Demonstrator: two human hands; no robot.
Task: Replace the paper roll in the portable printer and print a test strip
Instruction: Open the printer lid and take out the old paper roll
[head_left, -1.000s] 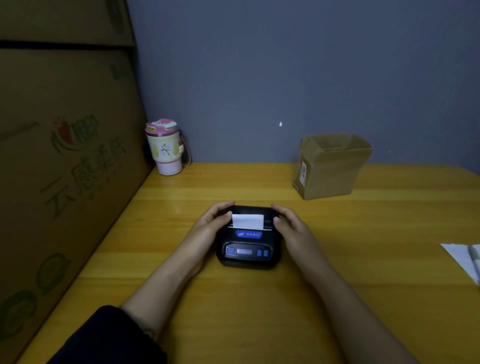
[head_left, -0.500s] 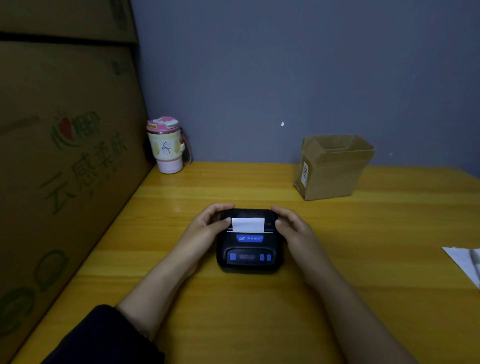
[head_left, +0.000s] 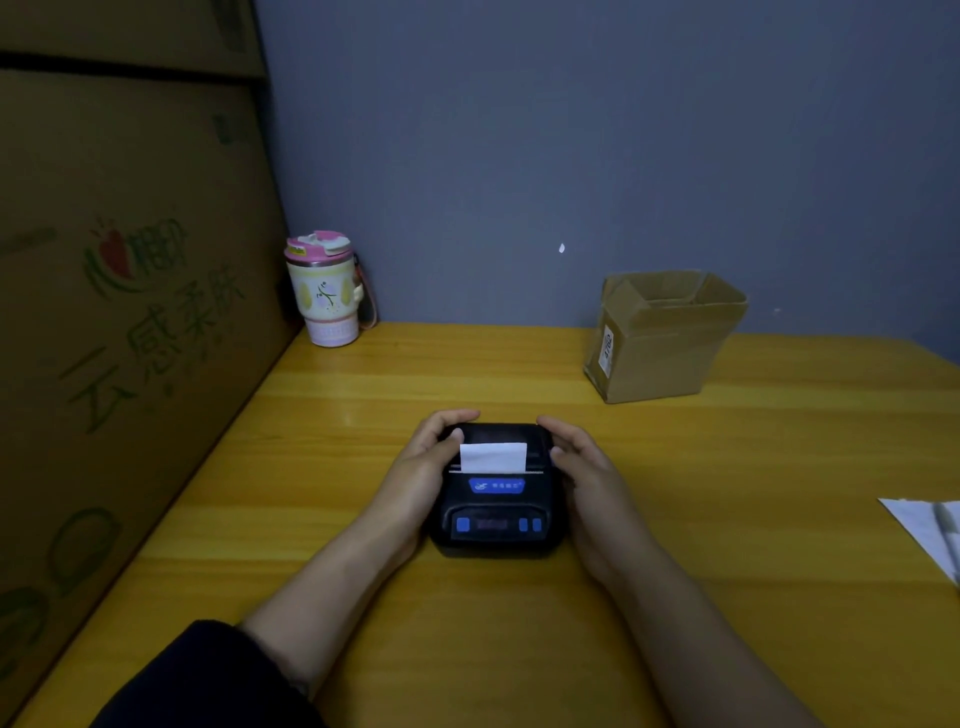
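A small black portable printer (head_left: 496, 512) with blue buttons lies flat on the yellow wooden table (head_left: 519, 649), its lid closed. A short white paper strip (head_left: 493, 457) sticks out of the slot. My left hand (head_left: 423, 467) cups the printer's left side, thumb resting on the lid near the paper's left corner. My right hand (head_left: 582, 467) lies against the right side, thumb at the lid's right edge. The paper roll itself is hidden inside.
An open brown cardboard box (head_left: 660, 338) stands at the back right by the wall. A pink-lidded tumbler (head_left: 324, 288) sits in the back left corner. Large printed cartons (head_left: 114, 312) wall off the left side. White paper with a pen (head_left: 930, 530) lies at the right edge.
Both hands stay on the printer's sides with almost no shift. My right thumb has eased slightly away from the paper. The strip looks the same length.
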